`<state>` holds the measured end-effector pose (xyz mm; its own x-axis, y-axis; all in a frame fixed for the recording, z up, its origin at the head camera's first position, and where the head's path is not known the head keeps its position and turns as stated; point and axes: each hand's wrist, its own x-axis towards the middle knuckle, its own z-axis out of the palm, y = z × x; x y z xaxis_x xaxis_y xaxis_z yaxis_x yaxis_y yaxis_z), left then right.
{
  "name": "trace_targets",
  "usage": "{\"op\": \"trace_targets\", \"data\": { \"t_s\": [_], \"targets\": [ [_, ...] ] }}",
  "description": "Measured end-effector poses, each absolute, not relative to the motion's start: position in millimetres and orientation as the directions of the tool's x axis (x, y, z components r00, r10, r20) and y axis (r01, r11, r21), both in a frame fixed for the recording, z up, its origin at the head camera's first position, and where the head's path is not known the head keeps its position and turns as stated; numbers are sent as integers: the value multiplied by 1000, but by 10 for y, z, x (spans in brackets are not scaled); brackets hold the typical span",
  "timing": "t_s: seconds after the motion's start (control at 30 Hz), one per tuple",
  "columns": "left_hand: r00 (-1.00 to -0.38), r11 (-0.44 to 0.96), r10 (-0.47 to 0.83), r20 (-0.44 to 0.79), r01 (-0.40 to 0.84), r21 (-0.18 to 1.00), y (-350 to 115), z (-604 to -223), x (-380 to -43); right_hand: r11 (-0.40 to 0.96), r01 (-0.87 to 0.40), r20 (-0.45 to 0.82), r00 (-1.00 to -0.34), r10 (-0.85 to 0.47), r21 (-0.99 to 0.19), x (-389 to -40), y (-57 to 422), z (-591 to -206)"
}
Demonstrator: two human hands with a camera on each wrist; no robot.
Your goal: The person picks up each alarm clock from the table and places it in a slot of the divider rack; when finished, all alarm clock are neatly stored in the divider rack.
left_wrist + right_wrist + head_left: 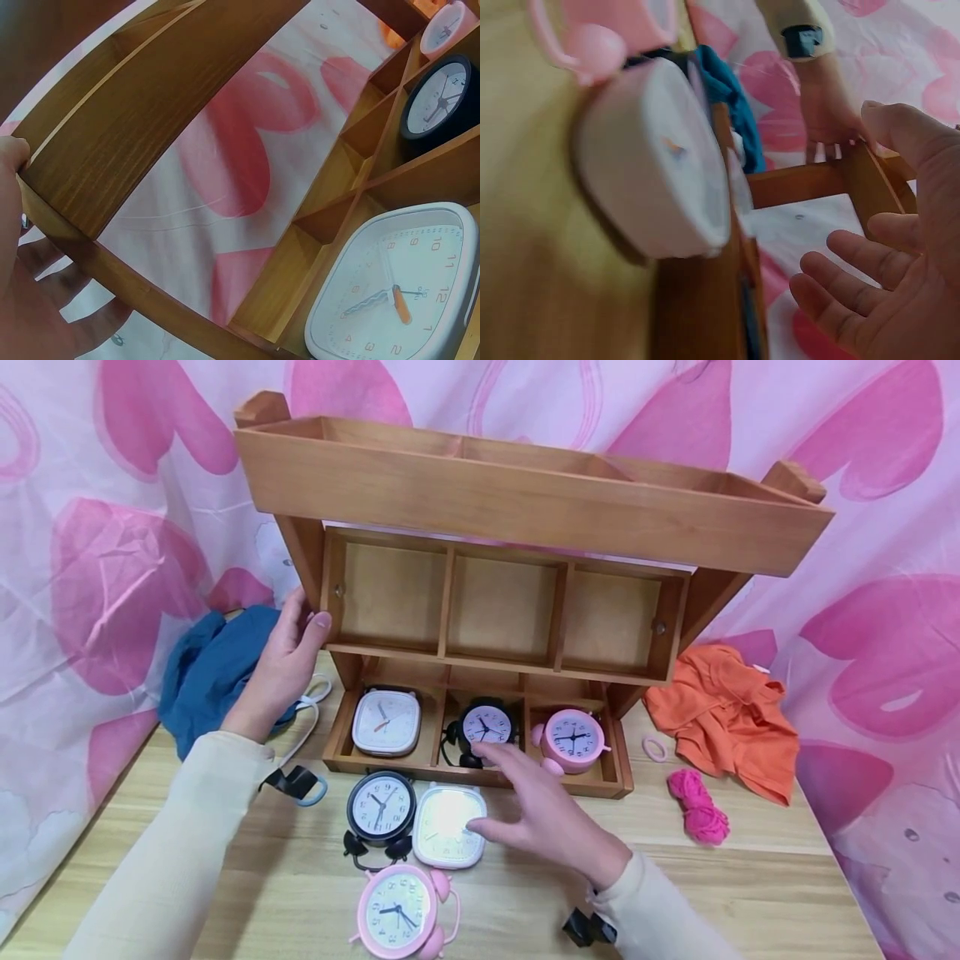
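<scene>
A wooden three-tier shelf (525, 514) stands on the table, its middle tray tilted to face me. My left hand (288, 647) grips the left end of that tray, thumb on its front edge and fingers around the side in the left wrist view. In the bottom tier sit a white square clock (386, 723), a black alarm clock (489, 724) and a pink alarm clock (574, 739). My right hand (547, 814) hovers with spread fingers and holds nothing. Near it on the table lie another white clock (448, 839), black alarm clock (381, 808) and pink alarm clock (396, 910).
Blue cloth (225, 668) lies left of the shelf, near a white cord (302, 739). At the right are orange cloth (727, 718), a pink ring (654, 748) and a pink yarn bundle (699, 807). A heart-patterned curtain (135, 585) hangs behind.
</scene>
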<state>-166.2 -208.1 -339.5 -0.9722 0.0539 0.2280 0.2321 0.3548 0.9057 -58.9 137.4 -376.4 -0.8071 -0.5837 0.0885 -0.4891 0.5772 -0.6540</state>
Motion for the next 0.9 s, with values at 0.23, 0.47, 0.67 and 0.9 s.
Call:
{"op": "trace_targets", "data": {
  "t_s": [0.23,0.47,0.67,0.9],
  "targets": [
    [-968,346,61,244,250,904,-2073,-3384,-1661,604,-516,102,-804,-586,-607,-423,1382,-4076],
    [-970,360,55,235,239,902,-2080,-3401,-1654,644,-501,36,-804,-593,-577,-355,1309,-4274],
    [-971,361,51,233,235,902,-2077,-3388,-1644,652,-516,25,-794,-607,-556,-332,1258,-4348],
    [-973,366,50,223,226,903,-2072,-3379,-1649,656,-487,16,-810,-587,-576,-332,1197,-4388]
  ]
}}
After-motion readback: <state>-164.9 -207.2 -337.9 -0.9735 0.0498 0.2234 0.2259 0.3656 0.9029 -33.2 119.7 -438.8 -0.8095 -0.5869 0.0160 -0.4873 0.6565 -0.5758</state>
